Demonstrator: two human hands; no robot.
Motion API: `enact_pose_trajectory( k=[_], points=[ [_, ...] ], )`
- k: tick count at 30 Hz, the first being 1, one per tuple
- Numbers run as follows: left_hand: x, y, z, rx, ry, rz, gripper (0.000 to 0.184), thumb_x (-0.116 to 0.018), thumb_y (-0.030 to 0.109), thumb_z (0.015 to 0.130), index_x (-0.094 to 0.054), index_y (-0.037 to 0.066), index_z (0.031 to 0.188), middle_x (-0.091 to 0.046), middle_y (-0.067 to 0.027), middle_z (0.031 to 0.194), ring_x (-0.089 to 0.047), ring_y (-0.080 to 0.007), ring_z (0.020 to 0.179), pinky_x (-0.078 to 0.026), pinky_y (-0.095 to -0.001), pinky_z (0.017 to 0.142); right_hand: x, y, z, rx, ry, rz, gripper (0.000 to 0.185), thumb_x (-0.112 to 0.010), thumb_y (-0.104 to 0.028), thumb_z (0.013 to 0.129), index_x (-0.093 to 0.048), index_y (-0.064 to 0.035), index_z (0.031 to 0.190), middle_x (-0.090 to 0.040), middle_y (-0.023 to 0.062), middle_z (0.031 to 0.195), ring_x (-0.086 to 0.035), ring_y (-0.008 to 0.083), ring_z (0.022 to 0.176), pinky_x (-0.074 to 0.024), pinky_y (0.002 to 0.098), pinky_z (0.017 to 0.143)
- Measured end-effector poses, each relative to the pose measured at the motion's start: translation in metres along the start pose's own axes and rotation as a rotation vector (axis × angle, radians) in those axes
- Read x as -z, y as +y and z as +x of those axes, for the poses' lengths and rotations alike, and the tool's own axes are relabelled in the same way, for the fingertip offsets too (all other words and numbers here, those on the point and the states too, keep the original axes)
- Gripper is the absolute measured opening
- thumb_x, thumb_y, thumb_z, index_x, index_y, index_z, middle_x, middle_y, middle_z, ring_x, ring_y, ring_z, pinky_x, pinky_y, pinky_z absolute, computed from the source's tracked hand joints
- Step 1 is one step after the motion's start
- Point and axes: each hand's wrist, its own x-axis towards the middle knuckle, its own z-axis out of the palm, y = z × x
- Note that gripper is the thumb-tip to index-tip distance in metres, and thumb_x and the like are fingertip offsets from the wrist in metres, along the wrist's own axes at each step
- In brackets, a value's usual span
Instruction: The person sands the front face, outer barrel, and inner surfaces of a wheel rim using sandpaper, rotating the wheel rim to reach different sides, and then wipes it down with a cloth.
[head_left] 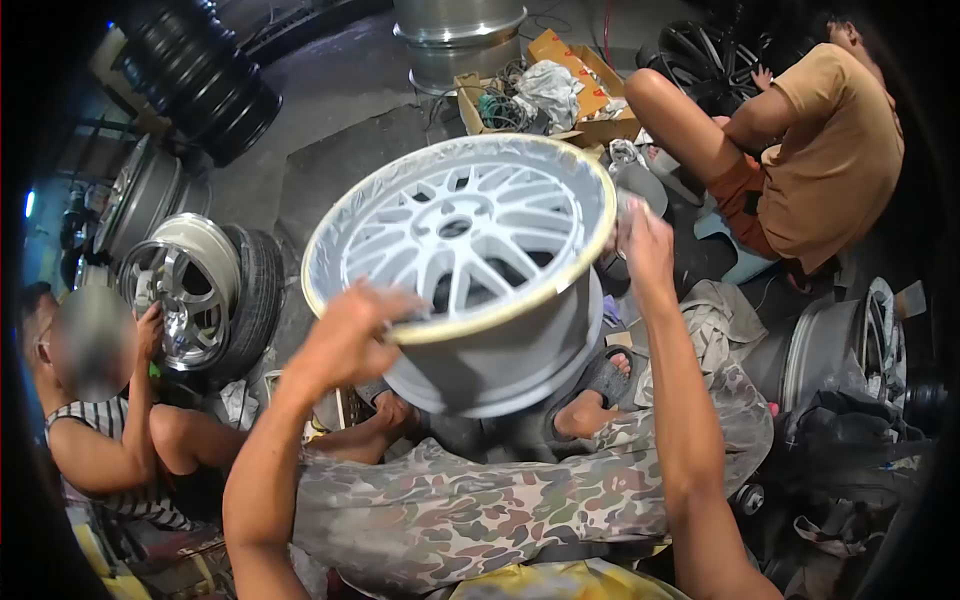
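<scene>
A grey-white multi-spoke wheel rim [470, 240] stands tilted in front of me, its face up and its lip edged in pale yellow. My left hand [355, 335] is at the near left of the lip. Its fingers reach over the edge and are smeared by motion, so I cannot tell their grip. Beside the right side of the lip is my right hand [645, 245], its fingers closed. A small blurred greyish thing seems to be at its fingertips, too unclear to name. My sandalled feet are on either side of the rim's base.
At left a person in a striped top [100, 435] sits by a chrome wheel [185, 300] and a tyre [255, 300]. At right another person [830, 150] works at a black wheel [700, 65]. Cardboard boxes [600, 75] and a silver rim [460, 45] stand ahead.
</scene>
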Motion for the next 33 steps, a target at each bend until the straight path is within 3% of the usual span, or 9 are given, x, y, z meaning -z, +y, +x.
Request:
enact_pose_trajectory(
  k=[2, 5, 10, 13, 15, 17, 19, 27, 33],
  points=[
    [0.019, -0.015, 0.013, 0.057, 0.248, 0.001, 0.051, -0.057, -0.005, 0.065, -0.073, 0.008, 0.111, -0.072, -0.0134, 0.115, -0.064, -0.0363, 0.098, -0.049, -0.0412, 0.098, -0.020, -0.014, 0.031, 0.252, 0.100, -0.410, 0.047, -0.047, -0.033, 0.108, -0.062, 0.0019, 0.081, -0.055, 0.0035, 0.066, -0.053, 0.0117, 0.060, -0.0435, 0.0330, 0.056],
    [0.042, -0.041, 0.041, 0.088, 0.512, -0.024, 0.049, -0.055, 0.000, 0.068, -0.072, 0.007, 0.113, -0.067, -0.0148, 0.128, -0.058, -0.0367, 0.124, -0.043, -0.0417, 0.108, -0.057, -0.039, 0.061, 0.697, 0.276, -0.713, 0.033, -0.053, -0.027, 0.102, -0.070, 0.0013, 0.097, -0.063, 0.0198, 0.085, -0.060, 0.0431, 0.080, -0.0463, 0.0495, 0.076],
    [0.058, -0.090, 0.089, 0.476, 0.992, -0.023, 0.075, -0.069, 0.020, 0.074, -0.048, -0.009, 0.140, -0.057, -0.0299, 0.131, -0.058, -0.0378, 0.121, -0.042, -0.0423, 0.107, -0.116, -0.054, 0.103, 1.077, 0.185, -0.620, 0.027, -0.058, -0.026, 0.099, -0.073, -0.0031, 0.097, -0.062, 0.0133, 0.089, -0.057, 0.0337, 0.090, -0.0472, 0.0449, 0.082],
    [0.077, -0.128, 0.104, 0.875, 0.841, -0.686, 0.064, -0.063, 0.040, 0.084, -0.057, -0.007, 0.128, -0.065, -0.0178, 0.114, -0.062, -0.0243, 0.097, -0.049, -0.0360, 0.086, -0.140, -0.056, 0.134, 1.068, 0.217, -0.586, 0.028, -0.059, -0.028, 0.099, -0.073, -0.0035, 0.097, -0.060, 0.0122, 0.090, -0.058, 0.0328, 0.090, -0.0478, 0.0444, 0.082],
    [0.061, -0.113, 0.111, 0.807, 0.942, -1.105, 0.058, -0.052, 0.050, 0.092, -0.062, -0.001, 0.120, -0.067, -0.0122, 0.107, -0.060, -0.0194, 0.089, -0.048, -0.0344, 0.079, -0.149, -0.060, 0.148, 1.031, 0.216, -0.597, 0.029, -0.060, -0.029, 0.099, -0.073, -0.0038, 0.096, -0.059, 0.0118, 0.090, -0.059, 0.0327, 0.089, -0.0481, 0.0446, 0.082],
    [0.034, -0.157, 0.117, 0.818, 0.816, -0.918, 0.089, -0.034, 0.072, 0.097, -0.041, 0.001, 0.150, -0.049, -0.0227, 0.148, -0.042, -0.0315, 0.138, -0.029, -0.0425, 0.115, -0.157, -0.061, 0.162, 0.990, 0.161, -0.650, 0.031, -0.059, -0.032, 0.099, -0.073, -0.0045, 0.096, -0.059, 0.0118, 0.091, -0.061, 0.0331, 0.086, -0.0489, 0.0450, 0.081],
    [0.008, -0.136, 0.135, 0.825, 1.012, -0.533, 0.092, -0.024, 0.071, 0.100, -0.020, 0.000, 0.159, -0.025, -0.0278, 0.162, -0.028, -0.0384, 0.150, -0.021, -0.0415, 0.122, -0.161, -0.061, 0.172, 0.988, 0.123, -0.654, 0.032, -0.058, -0.034, 0.100, -0.073, -0.0053, 0.096, -0.058, 0.0122, 0.091, -0.062, 0.0345, 0.086, -0.0497, 0.0461, 0.081],
    [-0.014, -0.156, 0.107, 1.096, 0.673, -1.012, 0.095, -0.013, 0.074, 0.098, -0.033, 0.002, 0.156, -0.041, -0.0217, 0.156, -0.038, -0.0365, 0.144, -0.026, -0.0425, 0.119, -0.175, -0.053, 0.192, 0.924, 0.096, -0.581, 0.039, -0.050, -0.040, 0.103, -0.072, -0.0076, 0.108, -0.063, 0.0134, 0.100, -0.062, 0.0348, 0.101, -0.0498, 0.0484, 0.088],
    [-0.035, -0.135, 0.070, 0.993, 0.418, -0.713, 0.105, -0.016, 0.083, 0.092, -0.019, 0.002, 0.159, -0.026, -0.0242, 0.161, -0.026, -0.0372, 0.150, -0.021, -0.0448, 0.121, -0.178, -0.048, 0.193, 0.926, 0.125, -0.656, 0.039, -0.047, -0.039, 0.105, -0.069, -0.0083, 0.115, -0.063, 0.0136, 0.101, -0.061, 0.0336, 0.102, -0.0485, 0.0480, 0.089]
  ],
)
